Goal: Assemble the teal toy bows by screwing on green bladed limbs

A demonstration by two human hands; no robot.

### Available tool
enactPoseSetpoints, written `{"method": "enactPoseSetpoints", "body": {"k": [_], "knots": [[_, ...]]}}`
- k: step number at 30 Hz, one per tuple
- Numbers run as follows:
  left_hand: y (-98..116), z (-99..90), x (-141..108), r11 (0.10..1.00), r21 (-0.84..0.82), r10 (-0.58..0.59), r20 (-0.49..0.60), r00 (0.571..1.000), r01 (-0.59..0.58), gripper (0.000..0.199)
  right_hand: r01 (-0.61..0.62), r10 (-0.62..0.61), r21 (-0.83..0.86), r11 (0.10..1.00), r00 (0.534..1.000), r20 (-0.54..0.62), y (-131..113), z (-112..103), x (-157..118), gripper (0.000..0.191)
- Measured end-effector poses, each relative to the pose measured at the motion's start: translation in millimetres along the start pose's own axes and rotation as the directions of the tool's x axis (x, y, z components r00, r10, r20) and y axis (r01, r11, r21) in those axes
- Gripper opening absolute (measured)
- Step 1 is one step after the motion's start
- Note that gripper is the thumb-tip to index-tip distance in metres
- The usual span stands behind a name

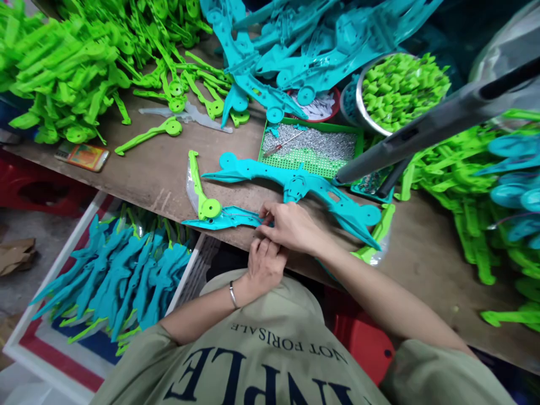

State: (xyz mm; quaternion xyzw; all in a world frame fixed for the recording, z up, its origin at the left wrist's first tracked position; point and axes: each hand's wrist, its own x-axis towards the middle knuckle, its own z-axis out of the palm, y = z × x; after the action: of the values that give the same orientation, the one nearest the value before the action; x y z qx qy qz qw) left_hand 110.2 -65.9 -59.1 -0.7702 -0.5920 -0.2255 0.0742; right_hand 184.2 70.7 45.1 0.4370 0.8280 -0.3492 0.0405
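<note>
A blue bow-shaped plastic shell [230, 219] lies open side up at the table's front edge, a green arm [208, 208] with a round hub at its left end. My left hand [266, 261], a bracelet at the wrist, has its fingers curled around the shell's middle. Over the same spot, my right hand [293, 225] has its fingers pinched together; whatever they hold is hidden. Just behind lies a matching blue shell half [270, 171]. Another green arm [383, 228] with a clear piece shows at the right end.
Behind stands a green tray [312, 140] of small screws with a screwdriver [282, 145]. A grey pole [422, 121] slants in from the right. Green arms [63, 67] and blue shells [329, 39] are heaped at the back. A crate [90, 379] of blue-green pieces stands lower left.
</note>
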Motion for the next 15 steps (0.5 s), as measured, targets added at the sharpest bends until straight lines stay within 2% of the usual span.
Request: {"method": "enactPoseSetpoints", "body": {"k": [4, 8, 12, 15], "knots": [[0.7, -2.0, 2.7, 1.000, 0.001, 0.000, -0.056, 0.998, 0.000, 0.028, -0.067, 0.068, -0.069, 0.995, 0.997, 0.021, -6.5, -2.1, 3.4, 0.019], [2.2, -3.6, 5.9, 0.999, -0.034, -0.011, -0.108, 0.994, 0.007, 0.032, -0.071, 0.072, -0.037, 0.997, 0.997, 0.012, -3.1, -2.1, 4.7, 0.017], [2.8, -3.3, 6.4, 1.000, -0.021, -0.017, -0.112, 0.994, 0.015, 0.032, -0.073, 0.073, 0.002, 0.997, 0.997, 0.010, -1.4, -1.0, 4.3, 0.016], [2.9, -4.2, 6.9, 1.000, -0.023, -0.023, -0.109, 0.994, 0.020, 0.031, -0.096, 0.098, -0.092, 0.991, 0.995, 0.019, -3.2, -0.2, 2.2, 0.015]]}}
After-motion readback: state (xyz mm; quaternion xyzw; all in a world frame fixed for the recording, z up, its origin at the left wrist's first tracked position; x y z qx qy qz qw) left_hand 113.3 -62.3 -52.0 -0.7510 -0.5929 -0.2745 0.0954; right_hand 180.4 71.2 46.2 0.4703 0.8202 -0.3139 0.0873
